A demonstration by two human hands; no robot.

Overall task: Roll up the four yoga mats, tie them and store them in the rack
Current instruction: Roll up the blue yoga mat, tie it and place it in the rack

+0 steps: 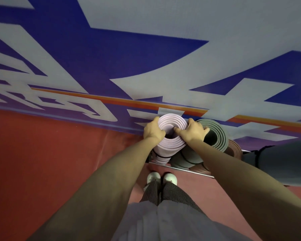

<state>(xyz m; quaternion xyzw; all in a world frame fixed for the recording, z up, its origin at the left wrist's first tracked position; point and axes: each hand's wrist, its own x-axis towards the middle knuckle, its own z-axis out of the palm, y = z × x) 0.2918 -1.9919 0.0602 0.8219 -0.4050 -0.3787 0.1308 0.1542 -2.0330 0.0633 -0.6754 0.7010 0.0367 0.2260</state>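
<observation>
At the left, the red floor (pixel 59 162) met a wall banner (pixel 146 58) printed in blue and white. The person stood facing it, pale shoes (pixel 162 178) close to the rack's metal rail (pixel 189 170).

The left hand (pixel 153 130) gripped the near-left rim of the lilac mat (pixel 172 142), its fingers (pixel 156 121) curled round the outside of the roll. This mat, the one in hand, stood on end at the left end of the rack, with its spiral end facing up and dark ties (pixel 161 156) round its body lower down. The right hand (pixel 192 130) held the opposite rim: its thumb reached in toward the hollow core, and its fingers (pixel 190 121) spread over the outer turns, so the wall of the roll was pinched between them. Gripping both sides at the top probably served to steer the roll straight down and seat it upright without loosening the coil.

Just right of it, and touching it, a green mat (pixel 215 134) stood in the rack the same way. A brown mat (pixel 235 150) showed partly behind that one. Farthest right lay a dark grey mat (pixel 276 160) with a black strap round it; whether it rested in the rack could not be told. By this layout, storing looked nearly finished.
</observation>
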